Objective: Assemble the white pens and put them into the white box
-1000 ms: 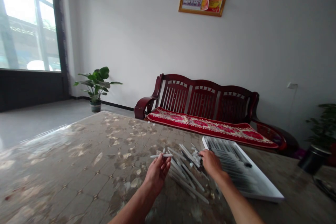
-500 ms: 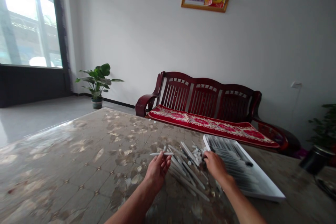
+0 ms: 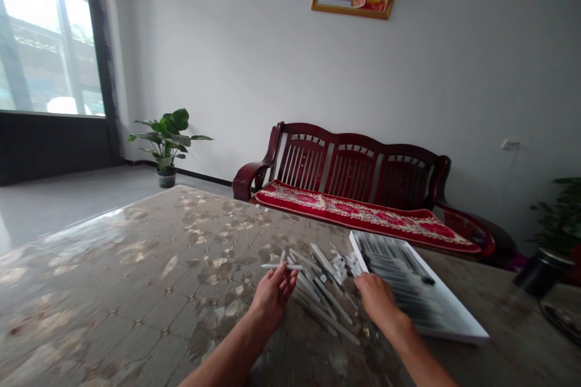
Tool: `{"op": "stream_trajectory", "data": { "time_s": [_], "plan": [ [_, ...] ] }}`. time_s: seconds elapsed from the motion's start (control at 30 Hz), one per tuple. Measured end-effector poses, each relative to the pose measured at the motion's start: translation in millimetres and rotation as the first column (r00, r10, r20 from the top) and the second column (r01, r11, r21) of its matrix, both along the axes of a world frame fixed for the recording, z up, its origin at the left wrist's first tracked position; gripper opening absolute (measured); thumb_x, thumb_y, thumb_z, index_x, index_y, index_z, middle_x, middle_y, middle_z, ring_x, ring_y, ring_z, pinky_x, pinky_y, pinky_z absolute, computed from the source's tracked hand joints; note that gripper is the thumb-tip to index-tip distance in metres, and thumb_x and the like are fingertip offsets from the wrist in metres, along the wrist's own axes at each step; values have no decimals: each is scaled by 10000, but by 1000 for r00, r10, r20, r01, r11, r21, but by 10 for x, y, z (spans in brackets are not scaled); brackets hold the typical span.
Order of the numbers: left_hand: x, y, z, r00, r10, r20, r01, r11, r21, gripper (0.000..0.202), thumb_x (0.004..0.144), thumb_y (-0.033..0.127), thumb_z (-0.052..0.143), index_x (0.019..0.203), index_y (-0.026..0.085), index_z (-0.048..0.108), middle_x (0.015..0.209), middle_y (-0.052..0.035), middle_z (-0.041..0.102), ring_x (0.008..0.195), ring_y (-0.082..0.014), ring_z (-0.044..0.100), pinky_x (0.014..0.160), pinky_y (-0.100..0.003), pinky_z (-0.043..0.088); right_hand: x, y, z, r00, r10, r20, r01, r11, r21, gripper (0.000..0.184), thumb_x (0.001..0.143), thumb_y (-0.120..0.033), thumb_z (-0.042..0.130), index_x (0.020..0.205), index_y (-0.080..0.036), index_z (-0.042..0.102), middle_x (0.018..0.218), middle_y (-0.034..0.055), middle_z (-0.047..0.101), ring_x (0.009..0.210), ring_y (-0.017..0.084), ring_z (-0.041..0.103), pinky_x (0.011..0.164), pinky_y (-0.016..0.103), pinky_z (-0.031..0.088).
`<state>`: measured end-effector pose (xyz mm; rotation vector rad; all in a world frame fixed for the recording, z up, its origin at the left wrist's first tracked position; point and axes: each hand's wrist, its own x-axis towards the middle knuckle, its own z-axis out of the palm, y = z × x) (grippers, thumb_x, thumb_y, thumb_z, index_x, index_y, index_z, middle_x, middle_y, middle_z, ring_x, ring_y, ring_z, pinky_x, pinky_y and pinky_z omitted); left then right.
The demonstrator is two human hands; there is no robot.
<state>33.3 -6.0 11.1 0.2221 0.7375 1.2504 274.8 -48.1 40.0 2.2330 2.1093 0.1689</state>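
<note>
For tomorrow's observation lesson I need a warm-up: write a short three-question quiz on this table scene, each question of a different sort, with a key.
1. True or false: the left hand holds a white stick in its fingertips.
2. Multiple choice: the white tray lies (A) on the person's left, (B) on the person's right, (C) on the bench.
3. Fill in: the right hand rests between the loose pile of white sticks and the ___.

Key
1. True; the stick lies level across the raised fingertips.
2. B; it sits on the patterned table, beside the right hand.
3. Tray.
</note>
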Motion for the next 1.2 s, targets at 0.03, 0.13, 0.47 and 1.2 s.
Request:
{"op": "stream_trajectory", "data": {
  "time_s": [0.03, 0.13, 0.47, 1.2],
  "plan": [
    [1, -3, 4, 1000, -1, 1, 1, 1000, -2, 136, 916, 96, 568, 782, 117, 576, 686, -50, 701, 584, -98, 701, 532, -156, 581, -5, -2, 0, 1000, 4, 1, -4, 1000, -1, 423, 890, 3, 332, 940, -133, 729, 1030, 173, 708, 1011, 289, 669, 784, 313, 459],
    [2, -7, 1, 1000, -3, 4, 3, 1000, 2, 134, 913, 94, 572, 781, 118, 574, 683, -47, 697, 586, -99, 702, 534, -158, 582, -3, 9, 8, 1000, 16, -10, -16, 1000, 1, 402, 886, 0, 347, 931, -130, 724, 1025, 175, 711, 1005, 295, 675, 791, 327, 470],
    [70, -71, 9, 996, -80, -30, 82, 995, 62, 172, 909, 97, 577, 740, 126, 561, 670, -54, 689, 588, -104, 699, 580, -173, 594, -492, 59, -150, 306, 107, -946, 180, 969, 168, 267, 831, -392, 507, 931, -183, 640, 861, 78, 730, 793, 235, 705, 571, 275, 503],
    [100, -130, 27, 997, -80, -8, 81, 996, 41, 127, 883, 53, 595, 768, 109, 598, 702, -67, 708, 621, -131, 727, 578, -168, 600, -982, 17, -352, -88, 207, -974, 390, 907, 158, 398, 678, -485, 675, 903, -157, 682, 703, 18, 652, 622, 153, 548, 484, 217, 363]
  ]
}}
